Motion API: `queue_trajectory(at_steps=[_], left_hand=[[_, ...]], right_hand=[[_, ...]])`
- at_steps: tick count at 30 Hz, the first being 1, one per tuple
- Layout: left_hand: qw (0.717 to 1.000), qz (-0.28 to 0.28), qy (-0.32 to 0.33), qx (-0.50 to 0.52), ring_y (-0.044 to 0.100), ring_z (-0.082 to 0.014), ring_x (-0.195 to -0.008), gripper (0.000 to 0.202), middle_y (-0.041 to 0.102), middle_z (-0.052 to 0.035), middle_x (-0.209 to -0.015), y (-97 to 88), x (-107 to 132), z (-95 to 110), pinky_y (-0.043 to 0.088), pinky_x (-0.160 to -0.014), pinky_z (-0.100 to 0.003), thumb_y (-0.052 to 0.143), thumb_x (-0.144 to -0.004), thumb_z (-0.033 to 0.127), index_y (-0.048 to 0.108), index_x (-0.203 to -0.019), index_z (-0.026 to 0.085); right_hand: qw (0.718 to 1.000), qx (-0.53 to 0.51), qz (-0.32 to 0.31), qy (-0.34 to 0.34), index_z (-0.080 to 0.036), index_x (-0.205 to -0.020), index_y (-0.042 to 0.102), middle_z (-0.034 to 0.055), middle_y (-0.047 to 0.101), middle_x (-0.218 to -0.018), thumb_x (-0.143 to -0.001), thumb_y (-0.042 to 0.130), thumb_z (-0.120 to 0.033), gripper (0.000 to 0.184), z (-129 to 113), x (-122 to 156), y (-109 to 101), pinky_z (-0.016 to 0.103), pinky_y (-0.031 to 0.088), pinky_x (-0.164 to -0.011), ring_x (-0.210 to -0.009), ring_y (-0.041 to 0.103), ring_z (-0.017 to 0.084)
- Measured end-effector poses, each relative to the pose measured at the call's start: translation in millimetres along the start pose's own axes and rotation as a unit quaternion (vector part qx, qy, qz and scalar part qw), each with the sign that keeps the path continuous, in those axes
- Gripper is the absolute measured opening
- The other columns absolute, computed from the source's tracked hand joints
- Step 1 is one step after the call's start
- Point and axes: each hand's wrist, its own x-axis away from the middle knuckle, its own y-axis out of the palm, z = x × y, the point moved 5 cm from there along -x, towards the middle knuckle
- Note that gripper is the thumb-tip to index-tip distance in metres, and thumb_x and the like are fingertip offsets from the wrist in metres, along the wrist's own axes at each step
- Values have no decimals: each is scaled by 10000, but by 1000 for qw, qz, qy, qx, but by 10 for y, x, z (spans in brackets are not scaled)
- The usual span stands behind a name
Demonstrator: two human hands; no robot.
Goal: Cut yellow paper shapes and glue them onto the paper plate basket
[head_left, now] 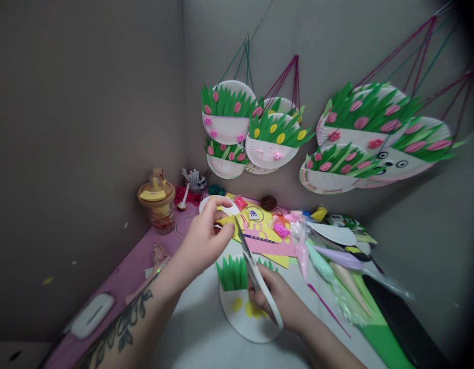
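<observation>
My right hand (279,297) grips a pair of white-handled scissors (268,293), with the blades pointing up and away from me. Close to the blade tips, my left hand (206,238) pinches a small piece of yellow paper (226,220), partly hidden by the fingers. Below both hands lies a paper plate craft (237,328), a white half plate with green paper grass (232,272) along its top. Yellow paper pieces (237,305) rest on the white part, and my right hand covers some of them.
Yellow and pink paper sheets (275,249) lie behind the plate. Several piping bags (337,256) and a dark flat object (402,323) sit at right. A lidded cup (160,210) and a white case (93,315) stand at left. Finished plate baskets (225,128) hang on the wall.
</observation>
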Motion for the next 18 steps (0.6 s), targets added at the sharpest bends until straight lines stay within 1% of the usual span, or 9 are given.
queue_trajectory(at_steps=[5, 11, 13, 18], left_hand=[[1000, -13, 6, 1, 429, -89, -534, 229, 508, 57, -628, 6, 11, 9, 326, -484, -179, 498, -815, 176, 442, -1032, 226], [1000, -12, -7, -9, 432, -88, -508, 277, 526, 53, -632, 2, 11, -2, 295, -461, -187, 500, -798, 167, 442, -1062, 231], [1000, -7, -5, -8, 428, -90, -508, 274, 521, 53, -624, -5, 7, -1, 298, -463, -190, 502, -796, 167, 447, -1057, 229], [1000, -1, -6, -8, 424, -94, -508, 266, 513, 53, -615, -13, 7, -6, 291, -464, -195, 503, -799, 172, 453, -1054, 229]], right_hand=[[1000, 5, 5, 18, -210, -669, 397, -56, 421, -574, -578, 546, -248, 179, 13, 0, 6, 224, 313, -457, -497, 370, 95], [1000, 6, 5, 18, -209, -675, 411, -57, 436, -570, -562, 500, -212, 144, 13, 0, 4, 224, 323, -468, -504, 376, 97], [1000, 13, 5, 19, -208, -673, 415, -55, 444, -566, -570, 506, -218, 138, 11, 3, -1, 226, 326, -469, -502, 381, 99], [1000, 3, -1, 7, -213, -673, 405, -51, 448, -570, -607, 553, -305, 187, -14, 8, 12, 234, 333, -476, -508, 396, 106]])
